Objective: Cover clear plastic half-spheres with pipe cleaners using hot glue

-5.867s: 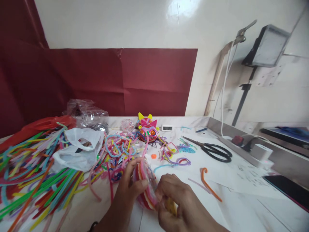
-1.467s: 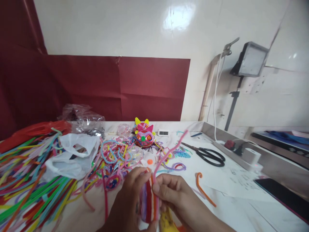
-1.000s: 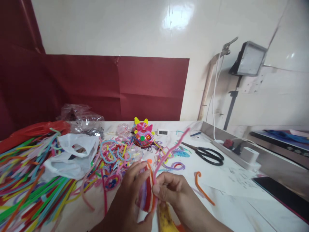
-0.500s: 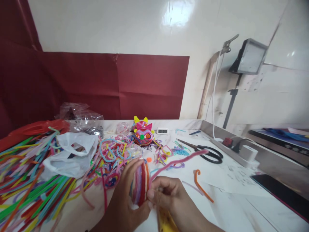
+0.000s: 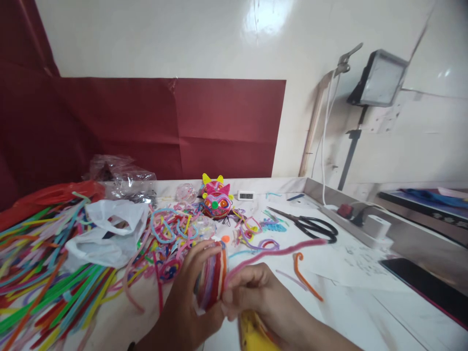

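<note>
My left hand (image 5: 192,292) is wrapped round a rounded piece covered in striped pipe cleaners (image 5: 212,278), with red, purple, orange and blue bands. At its right edge, my right hand (image 5: 252,292) pinches a pink pipe cleaner (image 5: 276,251) whose free end sticks out to the right, toward the scissors. The fingertips of both hands meet near the lower edge of the striped piece. A yellow object (image 5: 256,336) lies under my right hand, partly hidden by it.
Loose pipe cleaners (image 5: 80,292) and a white plastic bag (image 5: 109,234) lie left. Decorated cat-like figures (image 5: 217,202) stand at the back beside a small digital clock (image 5: 245,195). Black-handled scissors (image 5: 314,228), an orange pipe cleaner (image 5: 305,280) and a phone (image 5: 427,290) lie right.
The free end of the pink pipe cleaner has dropped and swung right. My right hand has shifted slightly left and lower against the striped piece, which my left hand still holds.
</note>
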A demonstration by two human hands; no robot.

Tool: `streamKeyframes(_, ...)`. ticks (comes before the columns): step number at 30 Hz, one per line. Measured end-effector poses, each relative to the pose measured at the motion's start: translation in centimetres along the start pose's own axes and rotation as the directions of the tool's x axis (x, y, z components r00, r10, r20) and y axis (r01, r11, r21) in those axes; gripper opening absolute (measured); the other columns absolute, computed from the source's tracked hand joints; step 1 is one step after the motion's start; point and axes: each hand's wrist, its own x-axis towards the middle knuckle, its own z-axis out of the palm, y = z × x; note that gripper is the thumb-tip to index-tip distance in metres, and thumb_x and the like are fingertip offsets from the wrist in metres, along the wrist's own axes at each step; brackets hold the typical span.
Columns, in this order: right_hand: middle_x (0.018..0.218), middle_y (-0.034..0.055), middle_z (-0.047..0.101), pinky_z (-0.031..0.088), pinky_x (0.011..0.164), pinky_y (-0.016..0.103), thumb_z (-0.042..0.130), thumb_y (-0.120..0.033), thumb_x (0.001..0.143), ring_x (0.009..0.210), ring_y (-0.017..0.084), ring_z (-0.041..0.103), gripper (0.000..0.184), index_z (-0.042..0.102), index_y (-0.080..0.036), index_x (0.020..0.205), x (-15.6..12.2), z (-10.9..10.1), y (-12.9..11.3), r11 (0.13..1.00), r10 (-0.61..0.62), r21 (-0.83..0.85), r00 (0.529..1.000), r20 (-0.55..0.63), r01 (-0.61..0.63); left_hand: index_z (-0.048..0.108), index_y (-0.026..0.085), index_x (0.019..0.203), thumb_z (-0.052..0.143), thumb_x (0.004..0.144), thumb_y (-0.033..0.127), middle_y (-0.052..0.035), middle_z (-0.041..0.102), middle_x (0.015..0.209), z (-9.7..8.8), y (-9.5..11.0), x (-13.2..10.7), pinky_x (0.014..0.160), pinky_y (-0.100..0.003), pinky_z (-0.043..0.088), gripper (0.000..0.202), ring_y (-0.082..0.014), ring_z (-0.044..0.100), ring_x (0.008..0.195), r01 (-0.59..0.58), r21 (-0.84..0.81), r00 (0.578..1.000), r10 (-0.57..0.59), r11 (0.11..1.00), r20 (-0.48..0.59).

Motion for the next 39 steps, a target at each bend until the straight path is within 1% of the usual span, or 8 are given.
streamKeyframes(4,0.049,0.0048,0.069,0.045,0.048,0.018,0.074,-0.01,0.05,0.044,0.01,0.06,0.002,0.074,-0.011,0.052,0.1,-0.2,-0.1,0.999,0.042,-0.028,0.999,0.005,-0.042,0.036,0.039,0.135,0.063,0.077,0.021,-0.005,0.044,0.141,-0.1,-0.2,-0.1,0.112,-0.055,0.034,0.066,-0.0327,0.037,0.137,0.031,-0.077,0.999,-0.029,0.997,0.025)
streamKeyframes(11,0.048,0.0014,0.069,0.048,0.049,0.019,0.069,-0.005,0.05,0.045,0.012,0.064,0.013,0.076,-0.014,0.056,0.2,-0.4,-0.3,0.999,0.034,0.012,0.999,0.029,-0.034,0.039,0.043,0.134,0.065,0.084,0.04,-0.0039,0.043,0.143,-0.3,-0.6,-0.4,0.113,-0.056,0.031,0.056,-0.0335,0.033,0.14,0.093,-0.194,0.994,-0.081,0.977,0.068)
streamKeyframes(15,0.048,0.0032,0.069,0.047,0.051,0.019,0.068,-0.009,0.051,0.046,0.012,0.063,0.01,0.076,-0.013,0.056,0.1,-0.6,-0.3,0.998,0.048,-0.052,0.998,0.032,-0.047,0.04,0.042,0.134,0.065,0.085,0.039,-0.0044,0.043,0.144,-0.3,-1.2,-0.4,0.114,-0.054,0.031,0.055,-0.0324,0.032,0.141,0.099,-0.198,0.993,-0.083,0.975,0.09)
streamKeyframes(22,0.048,0.0049,0.069,0.047,0.055,0.024,0.068,-0.017,0.051,0.047,0.014,0.063,0.01,0.074,-0.012,0.056,0.0,-0.5,-0.5,0.989,0.069,-0.128,0.998,0.0,-0.068,0.044,0.039,0.131,0.065,0.084,0.041,-0.0056,0.048,0.138,-0.4,-1.6,-0.2,0.112,-0.054,0.034,0.051,-0.0328,0.039,0.137,0.086,-0.222,0.994,-0.071,0.971,0.078)
streamKeyframes(27,0.05,0.0018,0.068,0.045,0.057,0.023,0.066,-0.016,0.052,0.049,0.011,0.06,0.008,0.074,-0.014,0.054,0.0,-0.3,-0.7,0.986,0.05,-0.162,0.999,0.019,-0.046,0.036,0.033,0.141,0.068,0.08,0.047,-0.0107,0.043,0.146,-0.7,-1.5,0.0,0.111,-0.056,0.035,0.07,-0.037,0.038,0.138,0.164,-0.202,0.986,-0.151,0.966,0.078)
streamKeyframes(33,0.053,0.0009,0.066,0.045,0.061,0.026,0.067,-0.017,0.058,0.053,0.012,0.059,0.007,0.074,-0.014,0.059,-0.2,-0.5,-0.6,0.982,-0.002,-0.187,0.997,0.083,0.017,0.045,0.031,0.134,0.073,0.073,0.041,-0.0103,0.047,0.142,-0.4,-1.0,0.3,0.112,-0.057,0.031,0.068,-0.0371,0.039,0.136,0.126,-0.138,0.992,-0.128,0.982,-0.002)
streamKeyframes(36,0.054,0.0009,0.066,0.044,0.06,0.026,0.065,-0.015,0.057,0.053,0.012,0.059,0.01,0.074,-0.014,0.059,-0.2,-0.5,-0.6,0.98,-0.016,-0.197,0.996,0.087,0.033,0.045,0.029,0.132,0.072,0.07,0.032,-0.0098,0.05,0.14,-0.3,-0.4,0.5,0.11,-0.055,0.036,0.068,-0.0362,0.043,0.134,0.187,-0.172,0.982,-0.19,0.967,-0.001)
streamKeyframes(39,0.053,0.0014,0.065,0.043,0.06,0.026,0.062,-0.015,0.055,0.052,0.011,0.056,0.011,0.073,-0.013,0.055,-0.1,-0.3,-0.9,0.974,-0.005,-0.226,0.995,0.101,0.028,0.042,0.029,0.133,0.07,0.07,0.025,-0.0079,0.054,0.137,-0.2,0.0,0.5,0.106,-0.048,0.043,0.069,-0.0333,0.048,0.131,0.27,-0.214,0.963,-0.269,0.939,0.035)
